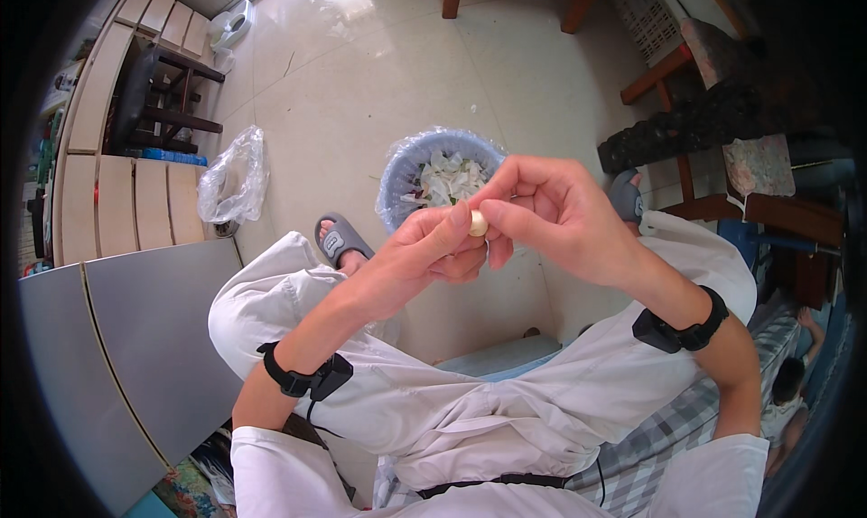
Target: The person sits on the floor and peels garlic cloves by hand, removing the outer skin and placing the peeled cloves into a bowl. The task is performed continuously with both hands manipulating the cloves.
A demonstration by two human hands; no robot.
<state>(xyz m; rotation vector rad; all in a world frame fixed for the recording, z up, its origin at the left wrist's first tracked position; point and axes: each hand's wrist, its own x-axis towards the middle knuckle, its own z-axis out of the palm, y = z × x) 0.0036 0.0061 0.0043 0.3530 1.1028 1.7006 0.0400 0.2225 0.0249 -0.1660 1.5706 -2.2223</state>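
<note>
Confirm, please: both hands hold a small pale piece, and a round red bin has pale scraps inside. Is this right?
Not quite: the round bin is light blue, not red, as the head view shows. The left hand and right hand do hold the small pale piece, and the bin has pale scraps inside.

Small rounded piece [478, 225]: pale cream. Bin [390, 193] is light blue; scraps [444, 179] are white, flecked green. Trousers [442, 428]: off-white. Wrist straps [285, 373]: black. Slipper [352, 233]: grey, pale patch. Cloth [659, 432] shows grey-and-white check. Floor tiles [370, 84]: pale beige. Cabinet panels [163, 324]: plain grey. Slatted bench [79, 197]: cream.
</note>
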